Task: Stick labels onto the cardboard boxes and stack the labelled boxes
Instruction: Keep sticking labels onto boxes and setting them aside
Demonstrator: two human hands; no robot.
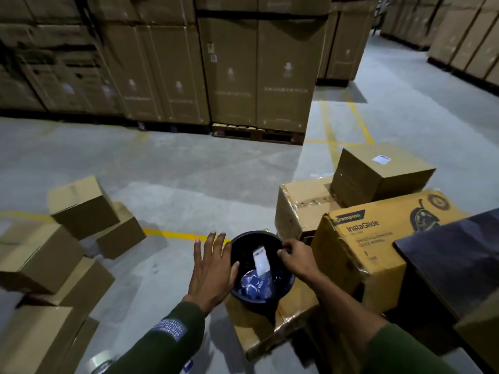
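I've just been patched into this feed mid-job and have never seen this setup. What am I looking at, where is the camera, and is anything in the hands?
There is no machine: a person works with bare hands, and the one picture comes from a camera on their head, looking forward and down. The left hand is spread open beside a black bucket, holding nothing. The right hand is curled at the bucket's rim; whether it pinches anything is unclear. Inside lie a white slip and blue crumpled material. The bucket sits on a flattened carton. Plain boxes lie left; a labelled box is stacked right, above an InstaGlide box.
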